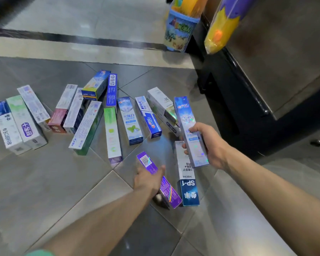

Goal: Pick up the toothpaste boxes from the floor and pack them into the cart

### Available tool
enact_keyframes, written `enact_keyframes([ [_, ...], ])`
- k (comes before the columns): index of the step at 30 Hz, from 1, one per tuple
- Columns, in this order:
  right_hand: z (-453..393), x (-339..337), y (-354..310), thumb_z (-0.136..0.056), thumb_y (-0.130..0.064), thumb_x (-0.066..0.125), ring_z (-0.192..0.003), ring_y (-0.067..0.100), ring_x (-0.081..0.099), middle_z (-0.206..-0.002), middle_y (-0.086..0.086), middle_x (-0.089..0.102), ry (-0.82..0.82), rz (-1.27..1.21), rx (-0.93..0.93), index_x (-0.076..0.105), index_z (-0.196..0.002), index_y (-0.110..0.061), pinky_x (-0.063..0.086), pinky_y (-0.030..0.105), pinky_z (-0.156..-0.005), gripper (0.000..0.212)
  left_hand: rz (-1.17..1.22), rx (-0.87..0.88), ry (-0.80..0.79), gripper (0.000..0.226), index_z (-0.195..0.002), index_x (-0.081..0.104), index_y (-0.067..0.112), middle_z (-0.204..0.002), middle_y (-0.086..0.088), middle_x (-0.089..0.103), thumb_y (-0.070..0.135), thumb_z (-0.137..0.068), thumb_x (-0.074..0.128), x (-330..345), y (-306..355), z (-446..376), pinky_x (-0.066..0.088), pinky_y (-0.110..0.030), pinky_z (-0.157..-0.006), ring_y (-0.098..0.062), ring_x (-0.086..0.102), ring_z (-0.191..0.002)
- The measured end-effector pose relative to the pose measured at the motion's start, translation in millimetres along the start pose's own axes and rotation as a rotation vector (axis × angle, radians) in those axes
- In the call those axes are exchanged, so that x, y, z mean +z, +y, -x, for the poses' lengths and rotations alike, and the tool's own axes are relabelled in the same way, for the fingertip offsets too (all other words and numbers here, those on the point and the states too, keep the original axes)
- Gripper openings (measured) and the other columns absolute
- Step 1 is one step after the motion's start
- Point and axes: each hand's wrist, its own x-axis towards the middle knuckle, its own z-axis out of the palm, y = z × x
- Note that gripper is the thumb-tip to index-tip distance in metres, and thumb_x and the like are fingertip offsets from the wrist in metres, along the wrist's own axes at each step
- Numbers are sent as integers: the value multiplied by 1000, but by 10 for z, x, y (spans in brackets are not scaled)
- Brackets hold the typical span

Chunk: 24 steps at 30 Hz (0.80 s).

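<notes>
Several toothpaste boxes lie scattered on the grey tiled floor (44,182). My right hand (209,145) grips a shiny holographic blue-and-silver box (187,119), lifted above the floor. My left hand (148,179) holds a purple box (167,191) by its middle, low over the tiles. A white-and-blue box marked SP-4 (187,183) lies between my two hands. Further back lie a green-and-white box (112,133), a blue-and-white box with a mint leaf (130,121) and a white box with a purple label (26,124). No cart is recognisable in view.
A dark metal-topped counter or fixture (266,80) stands at the right, close to my right hand. Colourful toy packages (179,28) and a yellow-purple item (222,24) hang at the top right. A dark stripe crosses the lighter floor at the back.
</notes>
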Motion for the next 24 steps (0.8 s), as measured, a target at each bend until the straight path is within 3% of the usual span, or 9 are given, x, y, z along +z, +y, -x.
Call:
enact_keyframes([
  [2,17,-65,-20,-97,-18,47,-61,21,55,-79,10,61,16,-30,-39,59,-114,-1,50,24,-52,26,75,-61,56,108,-150,28,9,-136,-19,54,66,-72,77,131,57,66,45,-42,-106,-37,54,-125],
  [5,-10,-125,82,-96,-18,55,-61,20,58,-84,11,64,52,-8,-76,57,-126,1,51,29,-56,36,41,-94,73,87,-134,37,6,-132,-19,53,41,-72,87,199,148,62,48,-42,-102,-38,56,-119],
  [9,-4,-110,231,-96,-19,60,-61,21,58,-88,15,64,65,2,-56,56,-118,-3,51,32,-58,28,189,-53,-28,41,-115,44,14,-115,-13,64,15,-85,73,166,250,-20,57,-42,-88,-32,65,-99],
  [13,42,-90,306,-94,-19,64,-61,22,61,-88,16,66,98,-21,-63,54,-109,-8,51,37,-63,21,540,49,-155,31,-121,51,6,-92,-7,69,-3,-93,61,-86,502,128,55,-32,-62,-19,68,-73],
  [17,308,61,198,-92,-23,69,-66,22,66,-87,11,71,183,-49,-44,57,-105,-11,55,41,-70,21,703,178,-275,28,-127,56,5,-96,-10,74,8,-99,59,-657,883,584,56,-31,-62,-20,71,-75],
  [20,825,236,-178,-92,-22,68,-68,23,65,-88,11,70,101,-146,-92,59,-102,-12,53,40,-70,16,717,220,-338,25,-127,57,14,-108,-12,74,20,-103,55,-1165,1202,1135,58,-36,-74,-24,70,-86],
  [24,1774,431,-966,-93,-23,66,-66,19,62,-81,4,69,71,-172,-129,63,-107,-14,51,32,-64,17,718,273,-290,18,-118,63,26,-105,2,76,29,-105,51,-1775,1781,2038,56,-39,-86,-17,73,-93],
])
